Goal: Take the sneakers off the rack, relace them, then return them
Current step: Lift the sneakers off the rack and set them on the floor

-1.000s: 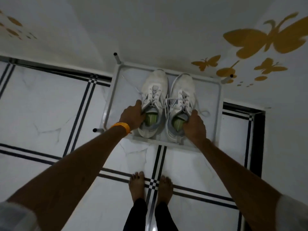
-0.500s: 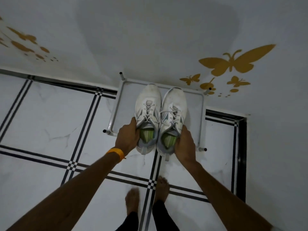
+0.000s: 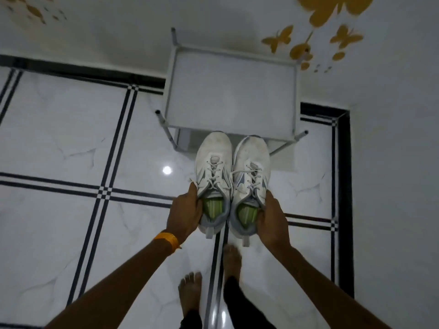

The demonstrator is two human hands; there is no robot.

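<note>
Two white sneakers with green insoles hang side by side in the air above the tiled floor, toes pointing away from me. My left hand (image 3: 184, 213) grips the left sneaker (image 3: 213, 172) at its heel collar; an orange band sits on that wrist. My right hand (image 3: 273, 219) grips the right sneaker (image 3: 251, 174) the same way. Both are laced, with loose lace ends. The white shoe rack (image 3: 232, 93) stands against the wall just beyond the toes, its top shelf bare.
The floor is glossy white marble tile with black double stripes (image 3: 104, 193). My bare feet (image 3: 190, 293) stand below the sneakers. A white wall with yellow butterfly stickers (image 3: 306, 49) rises behind the rack; a black border (image 3: 344, 186) runs along the right.
Both hands lifted the sneakers off the rack's top shelf and drew them back toward me, clear of the rack. The shelf is now bare.
</note>
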